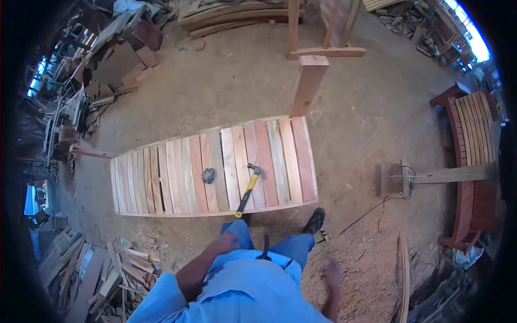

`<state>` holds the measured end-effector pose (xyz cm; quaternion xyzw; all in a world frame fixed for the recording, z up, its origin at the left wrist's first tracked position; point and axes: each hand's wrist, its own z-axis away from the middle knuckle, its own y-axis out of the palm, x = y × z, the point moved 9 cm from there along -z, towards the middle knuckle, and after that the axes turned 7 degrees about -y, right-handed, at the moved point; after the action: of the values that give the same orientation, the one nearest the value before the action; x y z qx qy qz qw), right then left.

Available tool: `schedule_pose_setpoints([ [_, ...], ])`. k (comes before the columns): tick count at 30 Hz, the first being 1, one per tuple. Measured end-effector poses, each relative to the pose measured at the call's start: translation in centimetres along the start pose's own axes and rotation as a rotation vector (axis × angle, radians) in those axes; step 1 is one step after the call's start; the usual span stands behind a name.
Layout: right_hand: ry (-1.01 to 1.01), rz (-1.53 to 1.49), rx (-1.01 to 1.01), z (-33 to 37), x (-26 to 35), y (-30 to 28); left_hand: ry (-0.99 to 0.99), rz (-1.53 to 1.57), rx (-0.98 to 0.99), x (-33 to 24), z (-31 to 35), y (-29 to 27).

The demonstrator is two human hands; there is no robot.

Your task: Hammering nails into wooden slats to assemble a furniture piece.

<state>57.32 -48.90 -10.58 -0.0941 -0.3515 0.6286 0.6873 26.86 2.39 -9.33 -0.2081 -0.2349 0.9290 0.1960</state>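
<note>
In front of me stands a long, low wooden frame topped with slats (182,175) in pinkish, cream and greyish tones. A claw hammer (251,188) with a yellow and black handle lies on the slats, its handle end reaching the near edge. Left of it rests a small dark clump (208,175), too indistinct to name. My left hand (225,244) is down by my left thigh, its fingers not clear. Low beside my right hip hangs my right hand (332,271), blurred, with no object visible in it. A dark tool or strap (264,246) sticks out at my waist.
An upright post (309,86) rises from the frame's far right corner. Scrap wood (134,266) is heaped at lower left, and sawdust (358,269) covers the floor at right. A red-framed slatted bench (474,129) and a wooden post with a cable (436,176) stand farther right.
</note>
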Motion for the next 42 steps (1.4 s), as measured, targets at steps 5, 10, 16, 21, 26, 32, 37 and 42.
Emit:
schedule_pose_setpoints([
  [5,-0.032,0.063,-0.150,12.3,21.8,7.0,0.074,-0.041,0.032,0.0,4.0,-2.3],
  [10,0.137,-0.528,0.021,18.1,15.4,17.4,0.041,-0.006,0.080,4.1,6.3,-4.3],
  [16,0.156,-0.618,0.566,24.2,11.8,31.2,-0.017,-0.127,0.243,9.5,13.2,-4.4],
  [21,0.089,-0.400,1.135,24.0,21.2,36.3,-0.196,-0.102,0.297,16.5,16.8,-5.1],
  [26,-0.232,-0.074,0.601,12.4,24.3,38.3,-0.301,-0.105,0.307,20.6,12.7,-3.7],
  [32,-0.450,-0.446,-0.292,-5.6,35.9,37.0,-0.345,0.035,0.248,28.0,-2.4,-1.9],
  [37,-0.678,-0.300,-0.511,-14.2,44.6,42.3,0.108,-0.055,-0.630,25.3,-19.6,-13.0],
  [42,-0.806,-0.062,-0.574,-17.5,46.8,45.1,0.159,-0.139,-0.873,20.6,-27.8,-17.6],
])
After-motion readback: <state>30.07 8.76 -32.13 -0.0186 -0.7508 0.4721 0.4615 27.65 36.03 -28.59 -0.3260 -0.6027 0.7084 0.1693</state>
